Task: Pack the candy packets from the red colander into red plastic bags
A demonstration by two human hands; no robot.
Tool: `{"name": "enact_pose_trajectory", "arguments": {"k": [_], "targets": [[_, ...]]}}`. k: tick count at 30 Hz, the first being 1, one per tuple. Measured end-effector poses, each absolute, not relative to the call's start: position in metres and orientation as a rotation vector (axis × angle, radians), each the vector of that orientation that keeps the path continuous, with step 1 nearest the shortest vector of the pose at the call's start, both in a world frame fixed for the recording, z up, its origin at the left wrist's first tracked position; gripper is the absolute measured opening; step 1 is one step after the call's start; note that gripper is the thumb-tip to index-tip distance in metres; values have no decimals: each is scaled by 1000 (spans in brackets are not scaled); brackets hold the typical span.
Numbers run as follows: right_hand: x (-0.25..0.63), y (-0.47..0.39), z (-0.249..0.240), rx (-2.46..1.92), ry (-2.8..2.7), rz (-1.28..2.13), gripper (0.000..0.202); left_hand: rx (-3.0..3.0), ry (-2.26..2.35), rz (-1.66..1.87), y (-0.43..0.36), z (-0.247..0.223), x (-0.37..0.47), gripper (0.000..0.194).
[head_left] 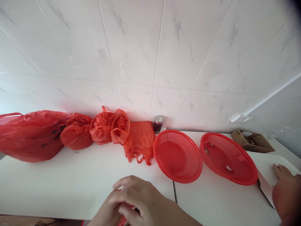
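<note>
The right hand (138,201), fingers loosely curled, overlaps the left hand (111,205), also partly closed; between them shows a bit of thin red plastic (122,221), mostly hidden. Beyond, on the white table (82,188), lies a flat stack of red plastic bags (142,133), with a round red mesh basket (177,156) just right of it and a dark can (158,124) behind.

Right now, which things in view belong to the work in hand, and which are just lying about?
Probably in the work: red plastic between the hands; flat red bags; bulging red bags; empty red basket; red basket holding small packets.

Probably just lying about: dark can; cardboard box.
</note>
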State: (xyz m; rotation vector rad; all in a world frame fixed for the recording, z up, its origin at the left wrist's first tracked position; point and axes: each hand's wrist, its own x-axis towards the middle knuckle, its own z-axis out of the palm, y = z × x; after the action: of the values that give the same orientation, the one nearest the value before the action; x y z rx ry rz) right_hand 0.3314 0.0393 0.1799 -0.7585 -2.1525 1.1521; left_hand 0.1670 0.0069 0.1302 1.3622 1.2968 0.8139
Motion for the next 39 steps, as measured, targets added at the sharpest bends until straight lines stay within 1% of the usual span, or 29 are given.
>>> {"name": "enact_pose_trajectory", "arguments": {"k": [3,7,9,11,13,15,17,18,20,22,25,28,30,32,35,37,39], "targets": [[339,50,158,-848,-2092,1070,42,1158,1360,766,11,133,166,37],[353,49,139,-935,-2024,1196,25,1004,1303,718,17,129,168,42],[362,41,144,-1008,-1946,1281,21,1015,1212,685,21,128,167,44],[371,33,154,-1060,-1916,1454,19,1076,1136,660,25,130,164,45],[375,31,163,-1031,-1927,1589,17,1182,1085,632,30,134,161,41],[372,36,164,-958,-1924,1547,15,1298,1085,585,33,138,159,30],[362,48,156,-905,-1917,1387,18,1421,1126,527,33,139,160,19],[356,54,149,-901,-1923,1320,22,1482,1156,507,33,138,161,19],[345,65,134,-945,-1954,1244,28,1598,1214,489,30,132,163,26],[338,71,119,-1026,-1984,1229,33,1683,1306,507,27,124,162,29],[334,71,102,-1034,-1980,1181,34,1765,1428,552,24,114,159,25],[332,65,93,-973,-1985,1199,34,1820,1375,552,23,111,157,22],[330,61,91,-1016,-2013,1284,34,1850,1382,557,22,110,156,21],[329,58,90,-1078,-2008,1376,34,1867,1489,616,21,109,155,21],[329,56,91,-1056,-1924,1582,35,1852,1606,837,18,105,154,20],[328,55,92,-990,-1860,1696,33,1817,1609,948,15,103,155,25],[328,55,95,-967,-1821,1700,25,1766,1612,957,13,102,156,33]]}}
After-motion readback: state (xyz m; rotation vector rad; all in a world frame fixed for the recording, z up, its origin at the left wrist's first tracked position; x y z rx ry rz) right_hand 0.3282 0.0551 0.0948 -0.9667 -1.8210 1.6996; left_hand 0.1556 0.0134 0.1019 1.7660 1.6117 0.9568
